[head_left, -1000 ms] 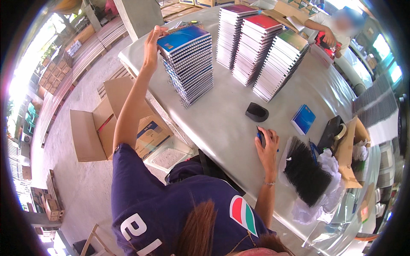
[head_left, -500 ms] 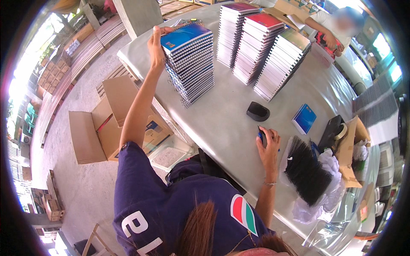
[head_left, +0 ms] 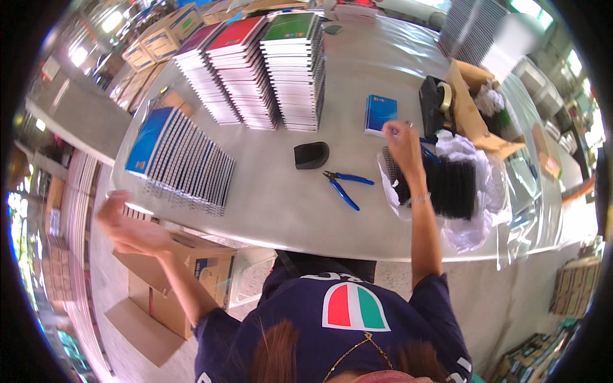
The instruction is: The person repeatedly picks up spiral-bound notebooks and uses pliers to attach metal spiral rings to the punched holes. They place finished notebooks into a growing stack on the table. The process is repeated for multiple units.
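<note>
Bag of black spiral bindings [head_left: 447, 185] lies on the table's right part, in crumpled clear plastic, open toward the person. Right hand [head_left: 403, 142] is over its left upper edge, fingers curled & pinched on sth small and thin; can't tell what it is. Wrist has a thin bracelet.

Just left of the bag: blue-handled pliers [head_left: 343, 185] flat on the table [head_left: 281, 204], not touched. Above them a small black holder [head_left: 311, 155]. Small blue notebook [head_left: 380, 113] lies just beside the rt hand, up-left of it. Black tape dispenser [head_left: 435, 105] stands behind the bag, next to an open cardboard box [head_left: 476, 121] w/ stuff inside.

Left hand [head_left: 121, 220] is off the table's left edge, blurred, fingers spread, holding nothing, near the slanted stack of blue-cover spiral notebooks [head_left: 175, 159]. Three more stacks at the far edge: purple-top [head_left: 204, 76], red-top [head_left: 241, 70], green-top [head_left: 295, 67], side by side, touching.

Below the left hand, open cardboard boxes [head_left: 172, 287] on the floor.
</note>
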